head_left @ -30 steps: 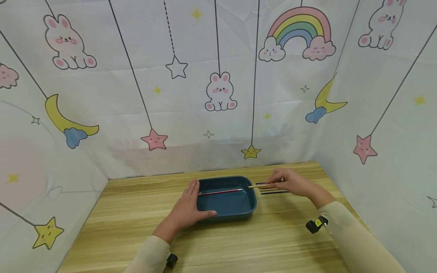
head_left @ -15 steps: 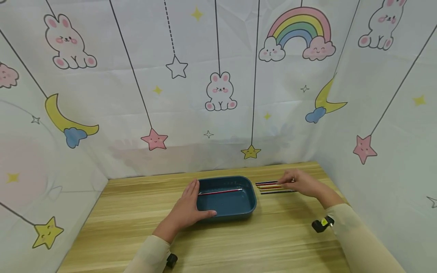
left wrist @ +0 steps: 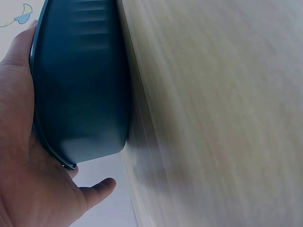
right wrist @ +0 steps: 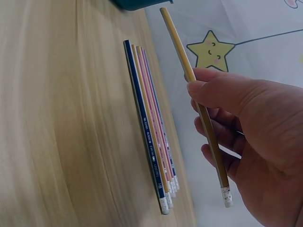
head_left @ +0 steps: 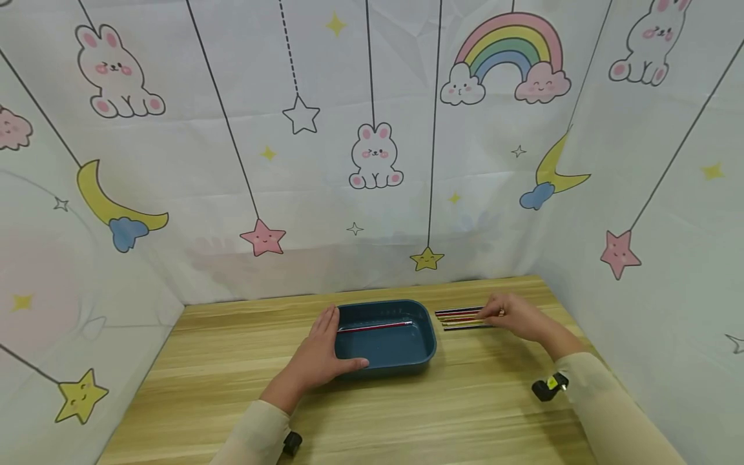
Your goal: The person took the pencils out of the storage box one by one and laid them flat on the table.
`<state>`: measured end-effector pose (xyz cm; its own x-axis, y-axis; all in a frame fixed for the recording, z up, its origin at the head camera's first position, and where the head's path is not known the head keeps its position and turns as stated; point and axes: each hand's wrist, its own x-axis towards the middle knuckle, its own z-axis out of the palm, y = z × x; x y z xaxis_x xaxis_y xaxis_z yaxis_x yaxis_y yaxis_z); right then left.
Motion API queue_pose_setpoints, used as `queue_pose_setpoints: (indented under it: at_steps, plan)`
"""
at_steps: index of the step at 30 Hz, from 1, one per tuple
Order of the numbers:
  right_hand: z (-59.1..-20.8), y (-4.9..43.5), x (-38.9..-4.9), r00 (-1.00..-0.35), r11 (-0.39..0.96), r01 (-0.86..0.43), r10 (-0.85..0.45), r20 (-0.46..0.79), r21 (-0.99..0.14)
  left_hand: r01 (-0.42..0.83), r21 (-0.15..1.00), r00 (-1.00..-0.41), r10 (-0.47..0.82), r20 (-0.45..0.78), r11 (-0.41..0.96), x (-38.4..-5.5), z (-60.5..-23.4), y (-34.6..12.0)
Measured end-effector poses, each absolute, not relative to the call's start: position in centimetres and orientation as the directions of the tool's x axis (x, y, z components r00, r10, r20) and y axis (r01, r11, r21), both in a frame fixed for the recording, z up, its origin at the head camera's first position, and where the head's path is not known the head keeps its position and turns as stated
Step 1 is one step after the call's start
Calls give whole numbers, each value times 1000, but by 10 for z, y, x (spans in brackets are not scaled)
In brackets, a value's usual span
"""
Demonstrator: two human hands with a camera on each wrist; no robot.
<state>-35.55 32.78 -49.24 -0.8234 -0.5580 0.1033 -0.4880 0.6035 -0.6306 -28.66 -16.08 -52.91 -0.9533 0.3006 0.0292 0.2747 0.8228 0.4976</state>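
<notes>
My left hand (head_left: 322,352) rests on the left end of a dark blue rectangular tray (head_left: 383,369), its fingers straight along the rim and the thumb over the near edge. Inside the tray lies a red pencil (head_left: 378,327). To the tray's right, my right hand (head_left: 520,318) pinches a yellow pencil (right wrist: 206,123) between thumb and fingers. The right wrist view shows this pencil raised off the table, with its white eraser end toward the palm. Below it lies a row of several pencils, with a dark blue pencil (right wrist: 144,118) on the outside.
The wood-grain table (head_left: 407,413) carries the tray and pencils. A white cloth backdrop (head_left: 325,194) printed with rabbits, stars and moons stands behind and at both sides. Black wrist cameras sit on both sleeves.
My right hand has drawn back to the right with the yellow pencil, from beside the tray's rim to over the row of pencils. My left hand and the tray have stayed put.
</notes>
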Motion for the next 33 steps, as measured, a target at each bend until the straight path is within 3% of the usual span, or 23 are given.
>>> queue_pose_setpoints:
  at_steps: [17, 33]
  plan:
    - [-529, 329, -360, -798, 569, -570, -554, 235, -593, 268, 499, -954, 298, 20, 824, -287, -530, -161]
    - [-547, 332, -363, -790, 595, -592, -561, 248, -544, 265, 503, -956, 293, 25, 823, -288, -532, -161]
